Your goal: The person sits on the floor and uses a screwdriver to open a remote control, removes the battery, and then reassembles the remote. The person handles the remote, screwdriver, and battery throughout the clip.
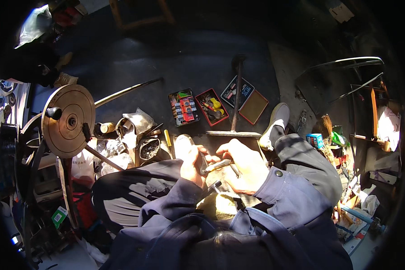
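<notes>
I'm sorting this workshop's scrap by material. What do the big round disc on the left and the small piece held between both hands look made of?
The disc: likely steel or iron, dull brown-grey, faintly ringed face. The small piece between left hand and right hand: seemingly bare metal, glinting grey in sunlight.

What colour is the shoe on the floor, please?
White, with a dark patch; the shoe shows in the head view.

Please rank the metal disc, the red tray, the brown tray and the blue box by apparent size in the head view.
1. Metal disc
2. Brown tray and red tray: about alike, not ranked.
3. Blue box
</notes>
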A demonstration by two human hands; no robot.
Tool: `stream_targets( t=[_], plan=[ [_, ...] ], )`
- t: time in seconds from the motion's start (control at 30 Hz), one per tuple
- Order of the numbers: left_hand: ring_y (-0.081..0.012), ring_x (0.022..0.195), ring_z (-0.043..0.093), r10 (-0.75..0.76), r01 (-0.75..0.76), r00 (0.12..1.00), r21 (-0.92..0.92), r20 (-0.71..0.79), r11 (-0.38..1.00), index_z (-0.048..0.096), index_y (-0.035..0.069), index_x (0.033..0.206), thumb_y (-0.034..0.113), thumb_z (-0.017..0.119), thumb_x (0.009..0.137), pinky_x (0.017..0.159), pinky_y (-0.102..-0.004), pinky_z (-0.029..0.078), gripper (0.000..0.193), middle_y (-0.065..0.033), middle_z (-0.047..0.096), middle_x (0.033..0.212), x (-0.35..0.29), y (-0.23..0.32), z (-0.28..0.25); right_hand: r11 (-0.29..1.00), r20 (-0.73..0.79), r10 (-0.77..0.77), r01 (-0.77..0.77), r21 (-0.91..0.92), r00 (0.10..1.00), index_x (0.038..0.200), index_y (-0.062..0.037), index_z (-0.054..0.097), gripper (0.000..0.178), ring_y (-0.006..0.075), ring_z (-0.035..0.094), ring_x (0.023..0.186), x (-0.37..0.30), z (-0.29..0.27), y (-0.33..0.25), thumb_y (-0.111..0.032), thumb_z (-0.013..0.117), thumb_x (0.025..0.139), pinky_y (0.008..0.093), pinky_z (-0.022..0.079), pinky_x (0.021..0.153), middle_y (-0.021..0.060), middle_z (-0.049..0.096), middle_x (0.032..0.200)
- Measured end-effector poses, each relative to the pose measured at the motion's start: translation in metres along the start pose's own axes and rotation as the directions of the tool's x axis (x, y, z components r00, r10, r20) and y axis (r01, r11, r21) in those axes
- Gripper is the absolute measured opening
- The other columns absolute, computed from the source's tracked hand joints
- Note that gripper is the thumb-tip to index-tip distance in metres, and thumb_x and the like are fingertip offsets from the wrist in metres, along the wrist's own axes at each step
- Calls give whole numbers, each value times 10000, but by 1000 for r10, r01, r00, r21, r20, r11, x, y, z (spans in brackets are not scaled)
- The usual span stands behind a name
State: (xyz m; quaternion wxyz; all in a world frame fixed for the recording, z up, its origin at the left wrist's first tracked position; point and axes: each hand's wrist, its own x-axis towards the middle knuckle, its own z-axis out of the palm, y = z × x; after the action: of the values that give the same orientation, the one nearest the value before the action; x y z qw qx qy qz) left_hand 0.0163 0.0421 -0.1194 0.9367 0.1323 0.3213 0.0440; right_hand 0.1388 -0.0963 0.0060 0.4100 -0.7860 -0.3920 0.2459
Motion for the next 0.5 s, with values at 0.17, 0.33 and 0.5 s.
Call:
stream_targets(
  t=[0.17, 0.33, 0.5],
  plan=[
    [-331, 866, 691, 28, -25, 997, -32, 77, 999, 545, 83, 1058, 336, 552, 1019, 748, -454, 579, 256, -106, 615, 894, -2, 4, 5, 981, 94, 172, -161, -112, 981, 1076, -37, 603, 253, 266, 678, 682, 2, 1, 5, -152, 717, 882, 335, 533, 624, 123, 671, 823],
    [-307, 859, 687, 3, -4, 1000, 25, 14, 1000, 567, 87, 1041, 344, 560, 1019, 721, -416, 576, 258, -92, 618, 832, -3, 5, 7, 999, -104, 16, -19, -32, 994, 998, -24, 629, 172, 268, 676, 682, 5, 3, 0, -114, 703, 872, 336, 532, 620, 128, 660, 800],
    [-284, 849, 681, -2, 2, 1000, 10, 26, 1000, 584, 97, 1037, 349, 576, 1014, 684, -399, 577, 253, -82, 619, 836, -1, 5, 2, 998, 27, 58, -58, -7, 998, 1045, -19, 626, 246, 306, 706, 834, 3, -3, -2, -98, 688, 821, 366, 558, 726, 175, 672, 944]
  ],
)
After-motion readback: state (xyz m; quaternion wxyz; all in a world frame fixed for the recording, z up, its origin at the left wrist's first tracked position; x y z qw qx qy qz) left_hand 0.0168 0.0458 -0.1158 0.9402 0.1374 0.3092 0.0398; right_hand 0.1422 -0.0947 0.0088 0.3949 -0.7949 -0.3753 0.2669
